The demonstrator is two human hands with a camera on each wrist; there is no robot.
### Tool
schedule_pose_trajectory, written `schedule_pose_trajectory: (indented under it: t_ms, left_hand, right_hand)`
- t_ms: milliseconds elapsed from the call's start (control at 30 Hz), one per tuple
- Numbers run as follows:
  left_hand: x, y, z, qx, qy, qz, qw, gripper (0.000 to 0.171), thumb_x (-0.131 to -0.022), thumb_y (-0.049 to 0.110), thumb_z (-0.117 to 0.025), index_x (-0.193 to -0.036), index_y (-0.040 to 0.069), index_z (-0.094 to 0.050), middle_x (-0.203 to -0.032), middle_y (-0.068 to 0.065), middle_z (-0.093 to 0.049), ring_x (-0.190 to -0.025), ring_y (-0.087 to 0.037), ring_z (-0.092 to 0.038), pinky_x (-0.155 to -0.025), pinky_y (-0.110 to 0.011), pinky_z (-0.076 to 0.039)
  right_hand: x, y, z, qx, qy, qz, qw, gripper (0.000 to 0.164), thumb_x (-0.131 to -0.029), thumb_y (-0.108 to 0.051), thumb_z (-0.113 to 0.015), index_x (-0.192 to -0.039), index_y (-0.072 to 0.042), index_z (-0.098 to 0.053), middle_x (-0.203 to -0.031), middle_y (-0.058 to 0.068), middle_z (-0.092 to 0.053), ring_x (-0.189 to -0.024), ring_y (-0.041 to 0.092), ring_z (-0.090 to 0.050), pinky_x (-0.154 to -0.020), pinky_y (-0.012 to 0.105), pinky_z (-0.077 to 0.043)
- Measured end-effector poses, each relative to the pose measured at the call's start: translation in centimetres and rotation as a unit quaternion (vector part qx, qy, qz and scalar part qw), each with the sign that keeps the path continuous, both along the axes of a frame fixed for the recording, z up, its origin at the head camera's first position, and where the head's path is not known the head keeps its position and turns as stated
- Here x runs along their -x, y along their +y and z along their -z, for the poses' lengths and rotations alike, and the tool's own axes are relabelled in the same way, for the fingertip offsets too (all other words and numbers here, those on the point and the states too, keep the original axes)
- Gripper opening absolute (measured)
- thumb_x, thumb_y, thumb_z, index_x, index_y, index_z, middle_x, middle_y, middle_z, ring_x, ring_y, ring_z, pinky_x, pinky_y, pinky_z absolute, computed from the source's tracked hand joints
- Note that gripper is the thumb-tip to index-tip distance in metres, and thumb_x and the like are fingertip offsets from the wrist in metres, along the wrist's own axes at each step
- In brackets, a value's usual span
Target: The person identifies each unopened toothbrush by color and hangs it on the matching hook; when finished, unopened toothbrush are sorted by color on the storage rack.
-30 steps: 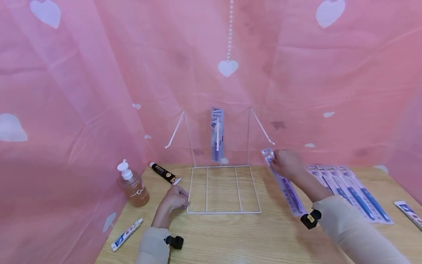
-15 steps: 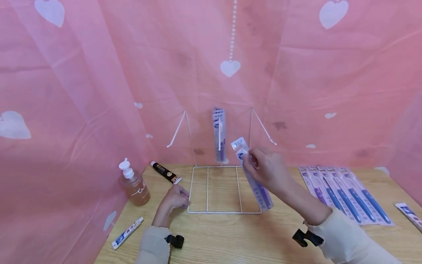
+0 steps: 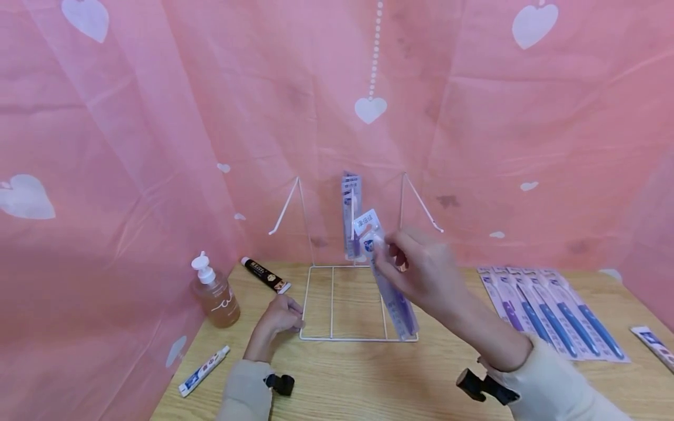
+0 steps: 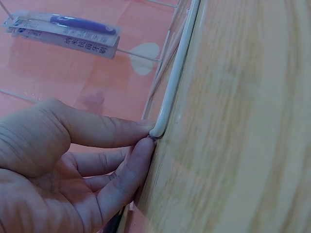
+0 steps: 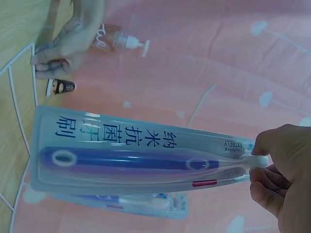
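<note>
My right hand [image 3: 426, 272] pinches a packaged purple toothbrush [image 5: 131, 160] near its top, holding it tilted over the wire rack [image 3: 358, 339]. In the head view the pack's top end overlaps the rack's middle hook, where packaged toothbrushes [image 3: 348, 216] hang. Thumb and fingers of my left hand [image 3: 281, 314] pinch the rack's front left corner, seen close in the left wrist view with the white wire [image 4: 170, 92] between the fingertips. The white side hooks [image 3: 284, 204] of the rack carry nothing.
Several packaged toothbrushes [image 3: 553, 313] lie in a row at the right, with a toothpaste tube [image 3: 653, 346] beyond them. On the left stand a pump bottle [image 3: 217, 298], a black tube [image 3: 265, 275] and a small white tube [image 3: 204, 371]. A pink curtain [image 3: 474, 117] hangs behind.
My right hand has carried the packaged toothbrush leftward from beside the row at the right to the rack's middle hook. My left hand keeps its grip on the rack corner.
</note>
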State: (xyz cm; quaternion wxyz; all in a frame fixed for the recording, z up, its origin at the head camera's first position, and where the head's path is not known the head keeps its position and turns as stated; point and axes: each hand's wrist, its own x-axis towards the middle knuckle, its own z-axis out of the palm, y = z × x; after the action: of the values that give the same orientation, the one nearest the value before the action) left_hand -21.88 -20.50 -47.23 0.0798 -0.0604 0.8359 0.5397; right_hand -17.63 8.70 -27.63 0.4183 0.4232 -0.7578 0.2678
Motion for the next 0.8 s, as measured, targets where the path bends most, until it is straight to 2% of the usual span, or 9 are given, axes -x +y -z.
schedule_pose_trajectory:
  t_ms: [200, 333, 467, 633, 800]
  left_hand:
    - [-0.1, -0.2, -0.1, -0.012, -0.001, 0.01, 0.9999, 0.026, -0.07, -0.018, -0.073, -0.093, -0.013, -0.062, -0.084, -0.019, -0.059, -0.068, -0.024, -0.065, -0.062, -0.033, -0.062]
    - [-0.2, -0.4, -0.2, -0.013, 0.014, 0.024, 0.9995, 0.026, -0.069, -0.018, -0.073, -0.091, -0.013, -0.061, -0.083, -0.019, -0.058, -0.068, -0.024, -0.064, -0.06, -0.031, -0.061]
    - [0.0, -0.4, -0.2, -0.01, 0.007, 0.01, 0.9999, 0.028, -0.068, -0.018, -0.074, -0.092, -0.013, -0.062, -0.084, -0.018, -0.06, -0.071, -0.025, -0.064, -0.062, -0.033, -0.061]
    - [0.1, -0.2, -0.3, 0.0, 0.003, -0.001, 1.0, 0.027, -0.069, -0.018, -0.073, -0.092, -0.012, -0.062, -0.083, -0.016, -0.06, -0.07, -0.022, -0.063, -0.062, -0.031, -0.061]
    - [0.0, -0.2, -0.3, 0.009, 0.007, 0.008, 0.9999, 0.025, -0.069, -0.016, -0.074, -0.091, -0.012, -0.063, -0.08, -0.015, -0.06, -0.067, -0.021, -0.062, -0.061, -0.031, -0.06]
  right_hand:
    - [0.1, -1.2, 0.8, -0.022, -0.032, -0.001, 0.999, 0.013, -0.076, 0.0, -0.074, -0.082, -0.004, -0.064, -0.07, 0.0, -0.059, -0.058, 0.011, -0.055, -0.047, 0.017, -0.048]
    - [0.3, -1.7, 1.2, -0.031, -0.052, 0.011, 0.998, 0.012, -0.077, -0.002, -0.075, -0.082, -0.004, -0.063, -0.07, 0.001, -0.059, -0.058, 0.011, -0.054, -0.047, 0.017, -0.048]
    - [0.8, -2.1, 1.4, -0.035, -0.073, 0.02, 0.997, 0.012, -0.077, 0.0, -0.074, -0.08, -0.004, -0.063, -0.068, 0.0, -0.056, -0.056, 0.009, -0.051, -0.045, 0.016, -0.046]
    - [2.1, -2.6, 1.8, -0.035, -0.099, 0.033, 0.994, 0.013, -0.079, 0.0, -0.072, -0.076, -0.006, -0.06, -0.065, 0.0, -0.057, -0.054, 0.007, -0.05, -0.043, 0.017, -0.043]
    - [3.6, -3.1, 2.4, -0.005, -0.142, 0.053, 0.988, 0.012, -0.081, -0.002, -0.072, -0.078, -0.004, -0.061, -0.067, 0.004, -0.062, -0.055, 0.01, -0.055, -0.044, 0.02, -0.048]
